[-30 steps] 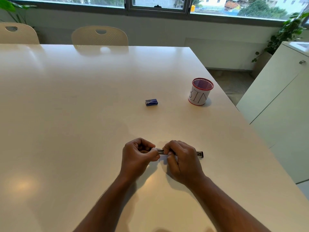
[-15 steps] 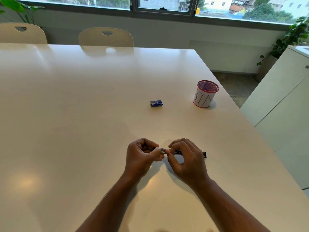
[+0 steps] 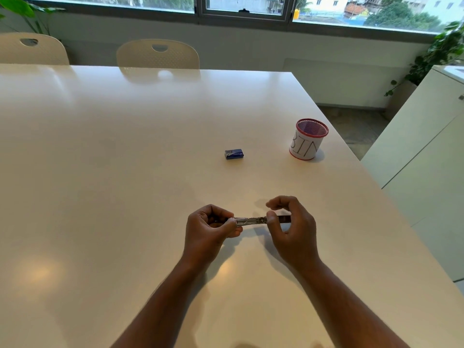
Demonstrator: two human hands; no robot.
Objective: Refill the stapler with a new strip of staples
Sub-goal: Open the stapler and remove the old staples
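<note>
A slim stapler [image 3: 252,220] lies lengthwise just above the white table [image 3: 125,172], its metal staple channel showing between my hands. My left hand [image 3: 209,224] grips the stapler's left end with curled fingers. My right hand [image 3: 291,227] pinches the stapler's middle between thumb and forefinger, its other fingers lifted and curled above the dark right end. A small blue staple box [image 3: 234,154] sits closed on the table farther back, well apart from both hands.
A red-rimmed mesh cup [image 3: 308,139] with a paper label reading BIN stands at the back right near the table's edge. Two cream chairs [image 3: 158,55] stand behind the table. A white cabinet [image 3: 426,159] is to the right.
My right hand has lifted its fingers off the stapler and slid right, baring more of the metal channel. My left hand keeps its hold.
</note>
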